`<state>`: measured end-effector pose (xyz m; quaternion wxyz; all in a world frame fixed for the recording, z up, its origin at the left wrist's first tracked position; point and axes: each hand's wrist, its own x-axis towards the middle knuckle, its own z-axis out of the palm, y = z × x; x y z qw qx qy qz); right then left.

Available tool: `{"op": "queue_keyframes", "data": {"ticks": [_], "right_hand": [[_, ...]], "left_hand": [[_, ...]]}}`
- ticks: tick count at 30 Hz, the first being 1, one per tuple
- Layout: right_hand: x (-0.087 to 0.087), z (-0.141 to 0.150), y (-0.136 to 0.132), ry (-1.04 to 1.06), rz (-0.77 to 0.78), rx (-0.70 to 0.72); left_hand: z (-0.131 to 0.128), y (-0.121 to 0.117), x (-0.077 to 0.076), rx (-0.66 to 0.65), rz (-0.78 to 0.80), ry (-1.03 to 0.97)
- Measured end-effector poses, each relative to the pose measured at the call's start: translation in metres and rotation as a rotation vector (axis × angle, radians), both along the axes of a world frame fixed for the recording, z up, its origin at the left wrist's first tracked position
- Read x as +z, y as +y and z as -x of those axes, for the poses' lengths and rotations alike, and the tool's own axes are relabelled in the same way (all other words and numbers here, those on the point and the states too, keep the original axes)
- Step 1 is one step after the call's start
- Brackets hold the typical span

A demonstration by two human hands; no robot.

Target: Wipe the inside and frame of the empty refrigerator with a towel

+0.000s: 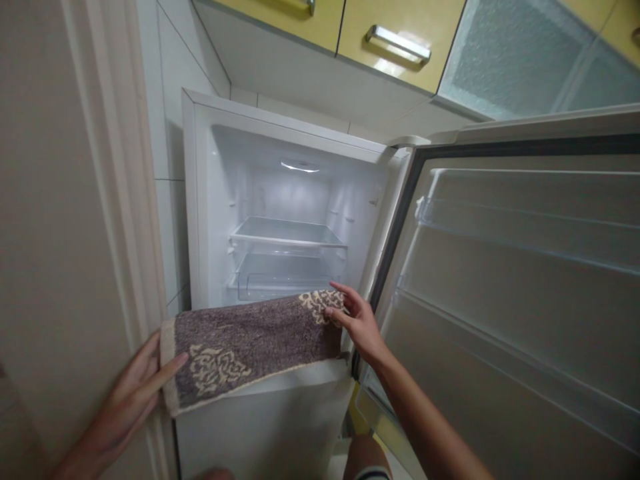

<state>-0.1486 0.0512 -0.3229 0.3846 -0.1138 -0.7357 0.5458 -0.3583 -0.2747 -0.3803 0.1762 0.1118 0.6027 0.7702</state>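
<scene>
A folded purple-grey towel with cream floral patterns and a pale border stretches between my two hands. My left hand grips its left end, thumb on top and the other fingers behind it. At the right end, my right hand pinches the towel near a floral pattern, with the index finger reaching past the upper edge. The towel is held in front of the open fridge compartment, hiding its lower front. Inside are a glass shelf and a clear drawer below it.
The fridge door stands wide open on the right, with clear door racks. Yellow cabinets with metal handles hang above. A door frame stands close on the left. My knee shows at the bottom.
</scene>
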Motion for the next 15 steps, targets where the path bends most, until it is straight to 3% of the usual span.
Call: {"op": "queue_keyframes", "data": {"ticks": [4,7,11,15], "right_hand": [[0.021,-0.009,-0.004,0.012,-0.319,-0.104],[0.029,-0.016,-0.007,0.018,-0.461,-0.152],[0.03,-0.017,-0.01,0.008,-0.402,-0.148],[0.022,-0.007,-0.002,-0.061,-0.227,-0.098]], "left_hand": [[-0.001,0.006,-0.001,0.036,-0.066,-0.013],[-0.003,0.011,0.001,0.063,-0.139,0.008],[0.006,0.016,-0.007,0.098,-0.156,0.049],[0.024,0.02,-0.022,0.074,-0.024,0.195]]}}
